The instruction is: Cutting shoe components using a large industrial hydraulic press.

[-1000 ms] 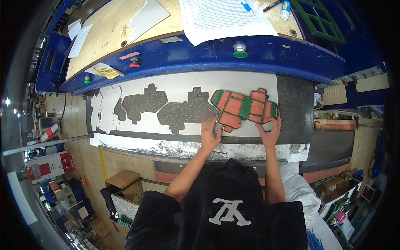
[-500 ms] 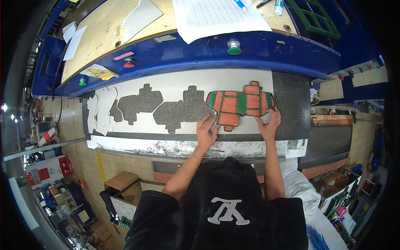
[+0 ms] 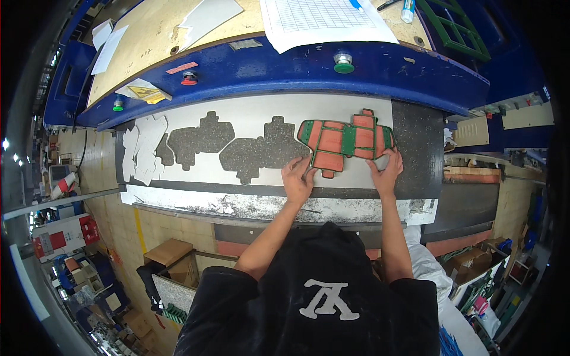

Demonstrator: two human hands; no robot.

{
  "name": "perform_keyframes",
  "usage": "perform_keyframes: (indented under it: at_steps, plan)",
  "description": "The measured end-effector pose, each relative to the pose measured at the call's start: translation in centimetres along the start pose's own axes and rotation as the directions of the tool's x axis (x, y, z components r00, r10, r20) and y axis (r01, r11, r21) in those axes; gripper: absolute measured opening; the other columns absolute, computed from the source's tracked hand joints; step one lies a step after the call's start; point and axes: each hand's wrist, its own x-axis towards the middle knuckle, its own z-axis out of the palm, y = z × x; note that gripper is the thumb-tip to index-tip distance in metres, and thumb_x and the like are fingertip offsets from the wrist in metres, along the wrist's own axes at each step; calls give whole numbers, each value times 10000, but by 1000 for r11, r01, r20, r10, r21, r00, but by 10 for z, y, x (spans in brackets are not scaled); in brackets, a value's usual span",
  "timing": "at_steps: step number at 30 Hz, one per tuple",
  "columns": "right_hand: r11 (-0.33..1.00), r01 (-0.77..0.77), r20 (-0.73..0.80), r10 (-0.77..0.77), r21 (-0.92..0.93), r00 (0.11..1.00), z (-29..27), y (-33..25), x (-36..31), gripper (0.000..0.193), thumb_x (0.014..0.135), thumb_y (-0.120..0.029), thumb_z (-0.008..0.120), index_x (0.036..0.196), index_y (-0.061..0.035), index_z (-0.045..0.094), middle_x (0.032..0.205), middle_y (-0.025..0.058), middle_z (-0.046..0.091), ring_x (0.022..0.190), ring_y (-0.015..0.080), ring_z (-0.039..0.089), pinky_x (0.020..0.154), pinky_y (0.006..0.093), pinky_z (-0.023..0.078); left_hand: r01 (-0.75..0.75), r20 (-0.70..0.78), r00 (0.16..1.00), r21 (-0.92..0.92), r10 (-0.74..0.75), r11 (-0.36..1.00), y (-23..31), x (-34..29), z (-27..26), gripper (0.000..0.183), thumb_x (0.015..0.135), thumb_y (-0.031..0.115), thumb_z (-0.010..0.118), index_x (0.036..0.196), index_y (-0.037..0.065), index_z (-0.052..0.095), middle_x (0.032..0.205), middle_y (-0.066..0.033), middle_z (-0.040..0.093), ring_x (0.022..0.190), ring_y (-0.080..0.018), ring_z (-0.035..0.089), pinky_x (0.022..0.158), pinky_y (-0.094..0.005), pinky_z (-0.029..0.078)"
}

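A cutting die (image 3: 330, 141) with red and green foam pads lies flat on the right part of a white sheet (image 3: 249, 102). My left hand (image 3: 298, 179) grips the die's lower left edge, thumb and fingers closed against it. At the lower right corner my right hand (image 3: 387, 173) holds the rim between thumb and fingers. To the left of the die, the sheet has large box-shaped cutouts (image 3: 259, 152) through which a dark speckled bed (image 3: 417, 136) shows. The undersides of the fingers are hidden.
Torn white scraps (image 3: 142, 148) lie at the sheet's left end. Beyond the bed runs a blue machine beam (image 3: 261, 74) with a green button (image 3: 344, 63) and a red button (image 3: 189, 78). A gridded paper (image 3: 326, 26) rests on the wooden top. A scuffed white strip (image 3: 249, 206) borders the near side.
The whole view has shifted slightly. Both hands keep their hold on the die, which shows no clear movement against the sheet.
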Motion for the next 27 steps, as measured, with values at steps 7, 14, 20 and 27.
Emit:
perform_keyframes:
  at_steps: [7,14,20,27]
  plan:
    - [996,79,16,-78,-38,997,-3,2,8,632,810,-327,917,1287,-113,562,1516,249,529,1510,434,384,1231,607,197,46,-50,998,-16,-47,999,3,-1,3,447,859,144,831,1302,111,774,1136,-148,782,1177,-350,664,1052,-451,451]
    - [998,59,4,-59,-8,998,6,10,10,644,804,-357,923,1280,-110,566,1513,266,533,1519,435,404,1256,616,186,28,-100,995,8,-27,1000,7,0,4,417,866,154,827,1277,97,781,1075,-157,787,1139,-366,685,1009,-458,475]
    - [997,72,-9,-72,-10,997,6,10,12,643,788,-354,936,1264,-114,576,1495,268,557,1510,436,416,1251,609,195,33,-80,996,-3,-33,999,3,0,5,418,873,161,820,1283,92,778,1086,-164,782,1155,-368,677,1020,-456,471]
    - [996,83,-26,-84,-30,996,6,8,13,649,773,-353,946,1259,-118,588,1483,258,571,1485,428,437,1236,592,217,53,-87,995,-2,-53,999,6,0,5,423,873,158,816,1289,93,774,1104,-157,784,1155,-363,674,1024,-454,472]
